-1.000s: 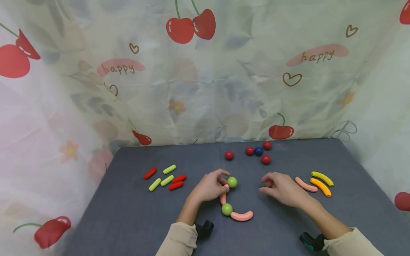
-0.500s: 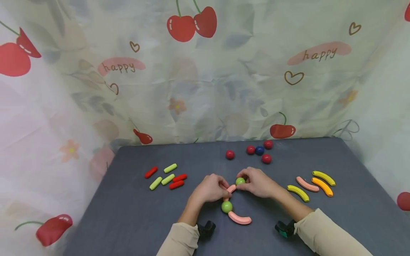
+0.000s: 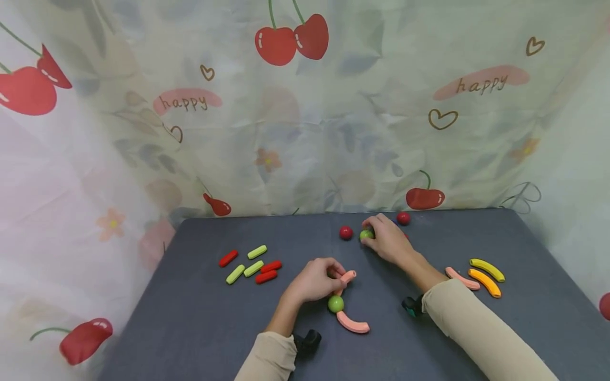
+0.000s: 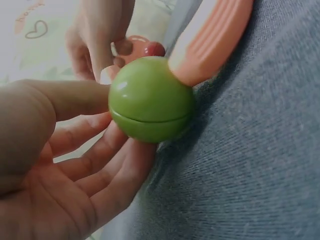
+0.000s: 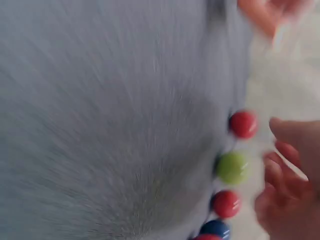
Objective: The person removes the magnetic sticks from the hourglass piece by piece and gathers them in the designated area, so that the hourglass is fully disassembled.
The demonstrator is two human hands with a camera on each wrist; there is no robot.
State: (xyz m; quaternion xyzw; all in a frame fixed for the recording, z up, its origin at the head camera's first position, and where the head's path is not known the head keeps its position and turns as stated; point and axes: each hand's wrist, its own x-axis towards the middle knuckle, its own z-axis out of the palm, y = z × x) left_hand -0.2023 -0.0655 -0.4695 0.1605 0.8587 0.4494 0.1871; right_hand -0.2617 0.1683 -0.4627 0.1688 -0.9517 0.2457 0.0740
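Note:
My left hand (image 3: 318,279) pinches a pink curved stick (image 3: 350,276) between thumb and fingers. Its lower end meets a green ball (image 3: 335,304), which shows large in the left wrist view. From that ball a second pink curved stick (image 3: 352,323) bends toward the front right. At the back of the table, my right hand (image 3: 388,239) is beside another green ball (image 3: 365,235). The right wrist view shows this green ball (image 5: 232,167) in a row with red balls, with a gap between it and the right hand's spread thumb and fingers (image 5: 275,167).
Red balls (image 3: 346,233) and a blue ball (image 5: 216,228) lie along the back, partly behind the right hand. Short red sticks (image 3: 229,258) and light green sticks (image 3: 257,252) lie left. Yellow (image 3: 487,269), orange (image 3: 485,283) and pink curved sticks (image 3: 462,279) lie right.
My right hand came in to the upper green ball, took it off the pink stick's end and carried it back to the red balls. The left hand keeps holding the pink stick.

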